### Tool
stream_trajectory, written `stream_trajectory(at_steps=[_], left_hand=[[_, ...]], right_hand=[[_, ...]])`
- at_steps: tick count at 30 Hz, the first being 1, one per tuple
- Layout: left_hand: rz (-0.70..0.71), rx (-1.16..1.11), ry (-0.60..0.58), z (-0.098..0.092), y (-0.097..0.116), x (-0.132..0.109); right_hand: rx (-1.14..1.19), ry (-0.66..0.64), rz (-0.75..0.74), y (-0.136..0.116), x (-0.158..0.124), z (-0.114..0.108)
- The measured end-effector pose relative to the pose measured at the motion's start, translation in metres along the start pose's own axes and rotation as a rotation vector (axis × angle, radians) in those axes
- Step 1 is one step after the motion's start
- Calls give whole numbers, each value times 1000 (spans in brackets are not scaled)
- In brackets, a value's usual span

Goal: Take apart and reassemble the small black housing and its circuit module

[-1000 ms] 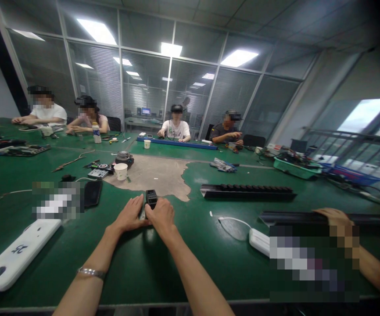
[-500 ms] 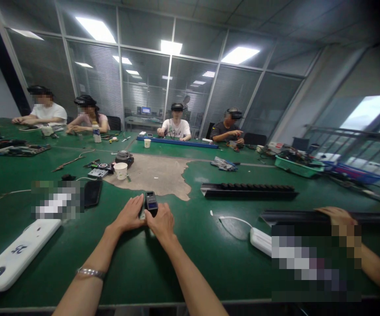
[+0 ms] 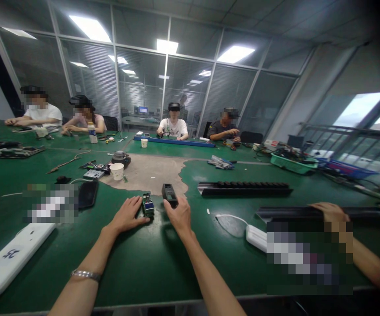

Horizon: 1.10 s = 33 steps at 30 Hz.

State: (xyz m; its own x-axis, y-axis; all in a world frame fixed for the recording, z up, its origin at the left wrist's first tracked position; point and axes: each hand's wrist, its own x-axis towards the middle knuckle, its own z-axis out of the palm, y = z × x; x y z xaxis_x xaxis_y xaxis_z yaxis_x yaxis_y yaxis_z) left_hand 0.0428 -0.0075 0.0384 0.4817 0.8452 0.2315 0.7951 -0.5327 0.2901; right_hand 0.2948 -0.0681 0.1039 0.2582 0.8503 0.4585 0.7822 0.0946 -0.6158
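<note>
Our left hand (image 3: 129, 215), fingers spread wide against a circuit board (image 3: 148, 207) on the green bench (image 3: 137, 267), our right hand (image 3: 179, 216), fingers gripping a black case (image 3: 169, 193) nearby

Only legible marking: dark two-digit number on the white elongated unit (image 3: 20, 260), near left corner. Looks like 25, slanted, can't be sure which way up it's meant to read. Blue lettering on the bottle (image 3: 93, 134) across the table: too small/blurred to read. Print on the white T-shirt (image 3: 178, 128) opposite: same. Small blue display on the circuit board (image 3: 148, 210): no characters I can make out
</note>
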Motion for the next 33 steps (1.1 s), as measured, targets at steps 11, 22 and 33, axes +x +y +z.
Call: stream_trajectory(at_steps=[11,22,33], left_hand=[[18,31,1,4,-4,0],[4,65,-38,-2,0,0],[10,71,-8,0,-1,-1]], right_hand=[[-107,-101,130,29,-12,4],[-200,-153,150,20,-20,3],[-191,-92,145,26,-22,8]])
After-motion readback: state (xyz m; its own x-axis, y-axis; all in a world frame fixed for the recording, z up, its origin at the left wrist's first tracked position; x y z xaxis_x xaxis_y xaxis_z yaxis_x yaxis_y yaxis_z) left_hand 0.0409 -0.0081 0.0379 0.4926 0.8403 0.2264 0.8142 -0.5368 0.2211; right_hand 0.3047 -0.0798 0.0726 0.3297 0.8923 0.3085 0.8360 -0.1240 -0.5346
